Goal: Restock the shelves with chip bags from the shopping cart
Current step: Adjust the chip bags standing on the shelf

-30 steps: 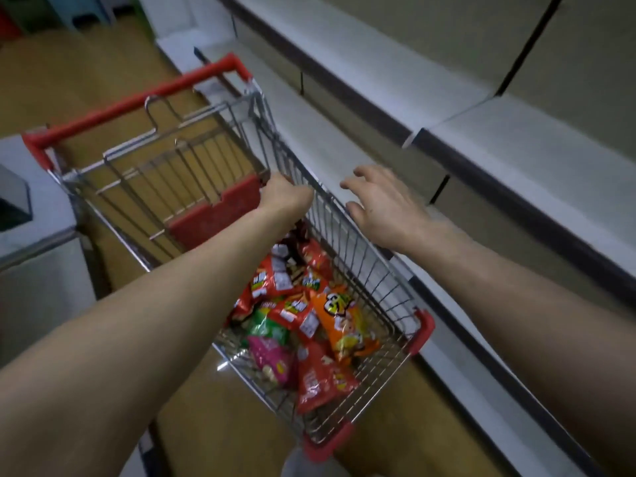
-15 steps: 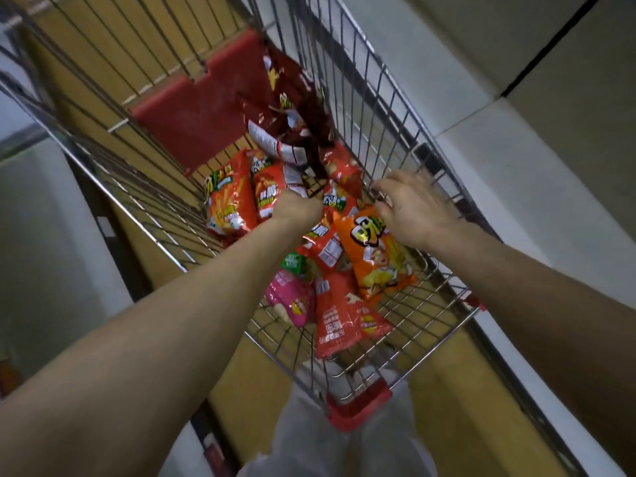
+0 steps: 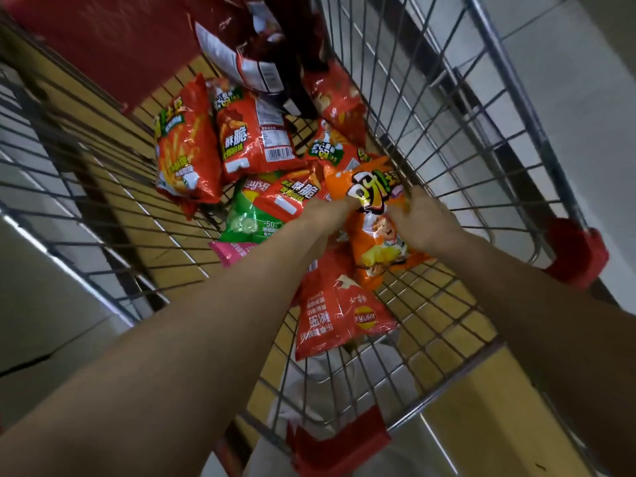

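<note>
Left hand [image 3: 327, 212] and right hand [image 3: 425, 220] both look pinched on the upper edges of the orange chip bag [image 3: 377, 235] atop the pile in the shopping cart [image 3: 447, 139], and it's probably light, puffy, slick foil, so grip the seam, don't squash it.

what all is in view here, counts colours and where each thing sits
shopping cart: one, silver wire with red trim, fills the frame
orange chip bag: one, orange, near right of the cart floor, between both grips
red chip bags: about six, red, spread across the cart floor
dark red chip bags: at least two, maroon, at the cart's far end
green chip bag: one, green, partly under a red bag
pink chip bag: one, pink, nearer than the green one, mostly hidden by the left arm
shelf: one, pale grey, right of the cart
left grip: one, pinches the orange bag's top
right grip: one, fingers curled on that bag's right side
</note>
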Available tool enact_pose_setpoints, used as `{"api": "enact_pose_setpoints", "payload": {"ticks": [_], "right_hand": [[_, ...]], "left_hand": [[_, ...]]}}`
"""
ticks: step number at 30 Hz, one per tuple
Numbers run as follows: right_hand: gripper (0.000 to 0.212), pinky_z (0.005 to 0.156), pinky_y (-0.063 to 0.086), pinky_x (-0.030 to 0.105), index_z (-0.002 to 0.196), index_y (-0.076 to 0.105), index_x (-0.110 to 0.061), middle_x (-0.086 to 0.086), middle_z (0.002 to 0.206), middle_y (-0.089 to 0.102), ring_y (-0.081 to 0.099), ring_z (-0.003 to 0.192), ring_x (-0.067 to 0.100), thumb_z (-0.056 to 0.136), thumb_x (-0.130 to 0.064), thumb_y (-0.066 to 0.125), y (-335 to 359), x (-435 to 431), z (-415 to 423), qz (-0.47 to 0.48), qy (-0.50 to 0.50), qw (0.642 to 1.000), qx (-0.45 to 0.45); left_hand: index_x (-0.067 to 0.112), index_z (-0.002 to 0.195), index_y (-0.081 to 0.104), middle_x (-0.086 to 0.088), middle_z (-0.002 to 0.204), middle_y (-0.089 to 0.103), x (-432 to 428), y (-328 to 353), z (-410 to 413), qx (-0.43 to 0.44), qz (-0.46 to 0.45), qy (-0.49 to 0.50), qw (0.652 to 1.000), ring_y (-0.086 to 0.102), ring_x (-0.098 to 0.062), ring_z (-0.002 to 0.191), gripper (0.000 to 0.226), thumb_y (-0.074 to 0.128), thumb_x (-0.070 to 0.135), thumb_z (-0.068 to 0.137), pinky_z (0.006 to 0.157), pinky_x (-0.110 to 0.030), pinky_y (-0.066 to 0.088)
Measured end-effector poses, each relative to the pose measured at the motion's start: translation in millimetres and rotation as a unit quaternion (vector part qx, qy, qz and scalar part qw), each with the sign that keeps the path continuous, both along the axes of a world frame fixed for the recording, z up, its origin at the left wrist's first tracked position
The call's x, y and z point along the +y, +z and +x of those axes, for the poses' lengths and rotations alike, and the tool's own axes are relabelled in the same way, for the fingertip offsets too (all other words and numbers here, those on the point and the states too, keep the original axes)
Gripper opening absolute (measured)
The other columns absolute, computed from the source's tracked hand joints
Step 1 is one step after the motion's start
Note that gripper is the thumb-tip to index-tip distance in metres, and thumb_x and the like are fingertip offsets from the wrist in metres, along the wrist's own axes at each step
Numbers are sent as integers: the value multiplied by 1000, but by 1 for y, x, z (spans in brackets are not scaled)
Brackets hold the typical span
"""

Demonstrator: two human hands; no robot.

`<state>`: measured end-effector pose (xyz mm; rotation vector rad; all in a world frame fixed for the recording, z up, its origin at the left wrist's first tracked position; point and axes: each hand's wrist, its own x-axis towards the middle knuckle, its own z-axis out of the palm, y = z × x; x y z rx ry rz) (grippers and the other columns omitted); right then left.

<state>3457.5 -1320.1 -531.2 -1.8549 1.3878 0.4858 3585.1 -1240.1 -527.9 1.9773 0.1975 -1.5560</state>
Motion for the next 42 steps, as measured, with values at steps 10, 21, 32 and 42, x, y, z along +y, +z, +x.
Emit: {"api": "enact_pose_setpoints", "payload": {"ticks": [10, 21, 32, 42], "right_hand": [[55, 94, 40, 39, 138, 44, -17, 16, 133, 54, 51, 120, 34, 97, -53, 39, -10, 1, 5, 10, -33, 999, -15], [88, 106, 40, 44, 143, 43, -23, 4, 145, 48, 51, 126, 27, 76, -80, 49, 6, 0, 12, 137, -151, 974, -96], [77, 76, 37, 31, 126, 47, -20, 2, 114, 60, 57, 100, 24, 73, -73, 63, 16, 4, 10, -75, -4, 992, -96], [95, 89, 41, 40, 144, 29, -17, 12, 133, 49, 53, 117, 32, 74, -70, 64, 4, 7, 0, -146, 31, 986, -77]], "left_hand": [[14, 116, 63, -8, 109, 72, 2, -31, -16, 77, -29, 19, 996, 70, -26, 96, 76, 84, 55, 56, 88, -43, 56], [12, 108, 69, -13, 110, 72, 24, -5, 9, 158, -104, 70, 980, 69, -28, 96, 38, 63, 43, 87, 85, -41, 56], [5, 129, 56, -16, 130, 59, 33, 1, 19, -174, -6, -369, 913, 58, -33, 114, 36, 46, 23, 99, 78, -30, 49], [21, 153, 6, -10, 152, 30, 77, -19, 0, -257, -32, -759, 597, 31, -30, 140, 110, 68, 64, 73, 114, -51, 21]]}}
